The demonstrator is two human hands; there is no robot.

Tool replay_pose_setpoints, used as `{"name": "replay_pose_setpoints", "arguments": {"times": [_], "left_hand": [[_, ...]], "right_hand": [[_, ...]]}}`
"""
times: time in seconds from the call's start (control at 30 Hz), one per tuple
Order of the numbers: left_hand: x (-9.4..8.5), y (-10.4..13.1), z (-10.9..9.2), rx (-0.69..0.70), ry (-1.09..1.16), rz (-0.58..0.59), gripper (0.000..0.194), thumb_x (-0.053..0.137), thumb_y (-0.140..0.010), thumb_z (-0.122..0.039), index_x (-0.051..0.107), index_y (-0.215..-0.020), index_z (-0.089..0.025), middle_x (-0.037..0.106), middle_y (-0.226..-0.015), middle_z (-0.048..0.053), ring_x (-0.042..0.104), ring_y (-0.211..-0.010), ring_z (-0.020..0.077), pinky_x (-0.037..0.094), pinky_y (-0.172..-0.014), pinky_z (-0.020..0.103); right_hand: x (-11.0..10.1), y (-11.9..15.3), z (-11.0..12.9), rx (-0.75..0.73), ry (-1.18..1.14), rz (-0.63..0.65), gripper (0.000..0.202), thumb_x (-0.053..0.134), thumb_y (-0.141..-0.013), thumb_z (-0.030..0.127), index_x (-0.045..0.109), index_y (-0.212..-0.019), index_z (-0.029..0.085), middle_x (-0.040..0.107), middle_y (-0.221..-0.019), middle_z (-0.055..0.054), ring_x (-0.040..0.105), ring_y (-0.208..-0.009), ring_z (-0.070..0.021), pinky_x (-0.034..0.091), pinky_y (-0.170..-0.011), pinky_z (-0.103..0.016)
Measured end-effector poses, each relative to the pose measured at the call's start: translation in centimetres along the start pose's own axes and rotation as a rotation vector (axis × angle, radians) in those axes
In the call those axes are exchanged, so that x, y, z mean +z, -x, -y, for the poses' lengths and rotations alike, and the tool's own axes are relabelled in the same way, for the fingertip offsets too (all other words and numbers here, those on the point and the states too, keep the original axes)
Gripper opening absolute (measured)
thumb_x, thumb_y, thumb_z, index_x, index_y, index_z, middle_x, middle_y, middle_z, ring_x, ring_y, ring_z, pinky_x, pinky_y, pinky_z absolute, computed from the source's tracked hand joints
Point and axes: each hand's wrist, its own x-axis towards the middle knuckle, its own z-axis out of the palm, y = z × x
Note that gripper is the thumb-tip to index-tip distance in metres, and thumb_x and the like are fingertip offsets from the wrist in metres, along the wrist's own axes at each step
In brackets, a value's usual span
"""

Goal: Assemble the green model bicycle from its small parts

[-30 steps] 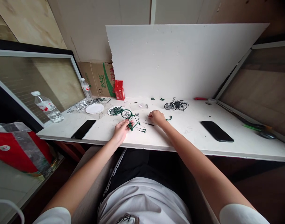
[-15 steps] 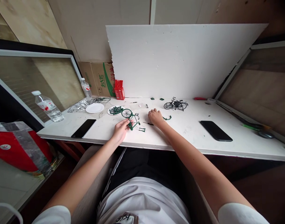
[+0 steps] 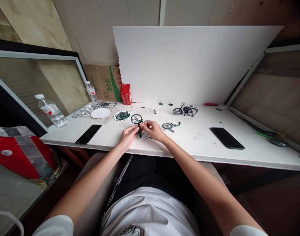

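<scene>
A small green model bicycle [image 3: 136, 119], its spoked wheel pointing away from me, is gripped in my left hand [image 3: 128, 137] above the table. My right hand [image 3: 153, 130] has its fingertips pinched against the bicycle frame, close to my left fingers. Whatever those fingertips hold is too small or hidden to tell. Right of my right hand lie a loose spoked wheel [image 3: 167, 126] and a curved green part [image 3: 176, 124]. A small thin part is partly covered beneath my right hand. Farther back stands a black model bicycle [image 3: 185, 110].
A white plate [image 3: 115, 117] holds green parts, beside another white plate [image 3: 100, 113]. Black phones lie left [image 3: 88, 134] and right [image 3: 227, 138]. Water bottles [image 3: 51, 111] and a red box [image 3: 126, 95] stand at the left and back. A white board [image 3: 189, 62] leans behind.
My right hand has moved left from the loose parts to the green model bicycle, uncovering the loose wheel. My left hand keeps its hold in nearly the same place.
</scene>
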Motion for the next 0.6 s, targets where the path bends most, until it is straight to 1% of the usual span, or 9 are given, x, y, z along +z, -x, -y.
{"name": "replay_pose_setpoints", "arguments": {"times": [0.13,0.23,0.3,0.43,0.6], "left_hand": [[0.0,0.2,0.0,-0.011,-0.044,0.033,0.049,0.095,-0.07,-0.033,0.081,-0.112,-0.013,0.079,-0.12,0.015,0.071,-0.11,0.0252,0.052,-0.092,0.034],[-0.1,0.2,0.1,-0.015,-0.057,0.047,0.051,0.096,-0.07,-0.036,0.081,-0.114,-0.014,0.078,-0.122,0.016,0.071,-0.112,0.0262,0.052,-0.096,0.037],[-0.2,0.2,0.1,-0.013,-0.059,0.048,0.052,0.096,-0.07,-0.036,0.081,-0.114,-0.015,0.078,-0.122,0.016,0.071,-0.111,0.0262,0.052,-0.096,0.037],[-0.3,0.1,0.2,-0.009,-0.063,0.011,0.054,0.099,-0.065,-0.037,0.082,-0.112,-0.015,0.079,-0.119,0.015,0.071,-0.108,0.0254,0.052,-0.094,0.037],[-0.4,0.0,0.4,0.006,-0.058,-0.011,0.055,0.1,-0.062,-0.036,0.082,-0.109,-0.014,0.08,-0.115,0.015,0.072,-0.106,0.0254,0.052,-0.098,0.039]], "right_hand": [[0.5,0.0,-0.2,-0.014,-0.005,-0.043,0.045,0.059,-0.097,0.061,0.067,-0.09,0.018,0.07,-0.085,-0.005,0.061,-0.077,-0.0167,0.048,-0.07,-0.028],[0.5,0.0,-0.5,-0.013,-0.009,-0.062,0.045,0.06,-0.097,0.061,0.068,-0.089,0.018,0.069,-0.081,-0.004,0.059,-0.073,-0.0159,0.047,-0.068,-0.028],[0.5,0.0,-0.6,-0.009,-0.002,-0.065,0.045,0.061,-0.096,0.061,0.069,-0.089,0.017,0.069,-0.081,-0.004,0.058,-0.073,-0.0159,0.046,-0.068,-0.028],[0.6,0.1,-0.8,0.003,-0.007,-0.049,0.044,0.062,-0.095,0.059,0.071,-0.088,0.017,0.07,-0.083,-0.005,0.059,-0.076,-0.0165,0.046,-0.067,-0.027],[0.7,0.1,-1.1,0.014,-0.02,-0.062,0.043,0.062,-0.096,0.057,0.071,-0.088,0.016,0.071,-0.085,-0.005,0.059,-0.076,-0.0161,0.046,-0.069,-0.027]]}}
